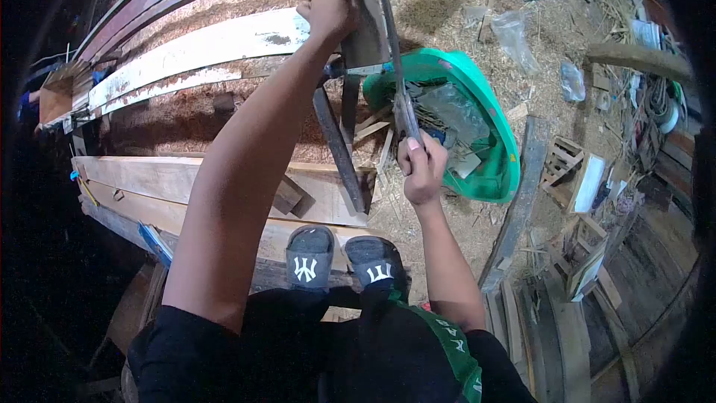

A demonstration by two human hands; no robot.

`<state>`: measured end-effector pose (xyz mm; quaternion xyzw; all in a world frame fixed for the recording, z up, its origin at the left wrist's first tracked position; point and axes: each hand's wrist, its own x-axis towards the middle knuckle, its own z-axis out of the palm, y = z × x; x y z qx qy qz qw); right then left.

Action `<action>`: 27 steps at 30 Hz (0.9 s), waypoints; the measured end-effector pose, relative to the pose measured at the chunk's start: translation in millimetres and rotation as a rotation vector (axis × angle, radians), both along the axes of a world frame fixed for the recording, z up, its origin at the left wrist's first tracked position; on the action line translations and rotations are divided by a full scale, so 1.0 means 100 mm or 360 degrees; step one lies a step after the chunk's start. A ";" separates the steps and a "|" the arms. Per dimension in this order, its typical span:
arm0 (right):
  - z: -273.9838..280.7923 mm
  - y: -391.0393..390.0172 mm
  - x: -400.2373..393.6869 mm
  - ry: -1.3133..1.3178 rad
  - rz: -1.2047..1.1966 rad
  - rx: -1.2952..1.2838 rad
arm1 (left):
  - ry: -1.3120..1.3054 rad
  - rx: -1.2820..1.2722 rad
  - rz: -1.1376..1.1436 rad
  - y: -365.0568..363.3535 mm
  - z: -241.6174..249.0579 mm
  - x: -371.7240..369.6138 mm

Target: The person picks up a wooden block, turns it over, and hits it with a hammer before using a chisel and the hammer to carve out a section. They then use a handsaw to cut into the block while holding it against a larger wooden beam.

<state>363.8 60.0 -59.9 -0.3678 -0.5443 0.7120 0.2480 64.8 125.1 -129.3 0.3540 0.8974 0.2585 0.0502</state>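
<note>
My left hand [333, 11] is closed at the upper end of a brown wooden piece [365, 39], with the thumb side near its pale end. My right hand [424, 168] is wrapped round the near end of a long tool with a narrow dark blade [394, 37], seen almost edge-on. The blade points away from me, its far end close beside the wooden piece and my left hand. Below the tool is a green plastic tub [488, 116] holding scraps and clear plastic.
Long planks [194, 41] run off to the left, with pale boards [164, 179] nearer me. My sandaled feet [309, 257] are by these boards. A dark beam [518, 201] and slatted wooden pieces [574, 179] lie to the right. Sawdust and plastic bags [514, 41] litter the ground.
</note>
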 end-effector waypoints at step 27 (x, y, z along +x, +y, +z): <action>-0.08 0.10 -0.06 -0.0177 0.0093 0.0090 | 0.0029 -0.0137 0.0174 0.06 0.12 0.19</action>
